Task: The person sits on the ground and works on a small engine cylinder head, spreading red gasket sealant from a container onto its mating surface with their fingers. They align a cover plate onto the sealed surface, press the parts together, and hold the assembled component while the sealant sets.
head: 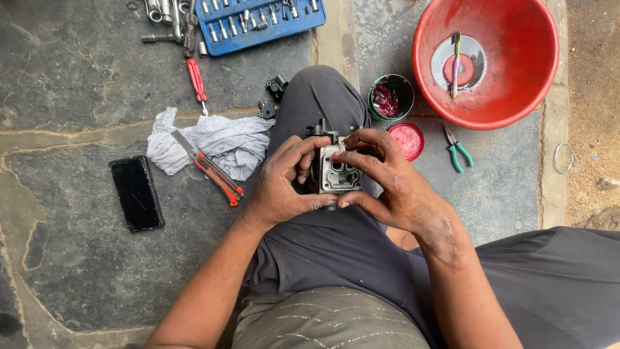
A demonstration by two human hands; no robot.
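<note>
While you sit on the stone floor (pixel 77 258), you hold a small grey metal engine part (pixel 334 171) over your raised knee. Your left hand (pixel 284 184) curls round its left side, fingers bent and pressed against it. Your right hand (pixel 381 178) grips the right side, its fingertips (pixel 341 157) pressing on the top face. A green tin (pixel 391 97) and its red lid (pixel 407 139) lie just beyond.
</note>
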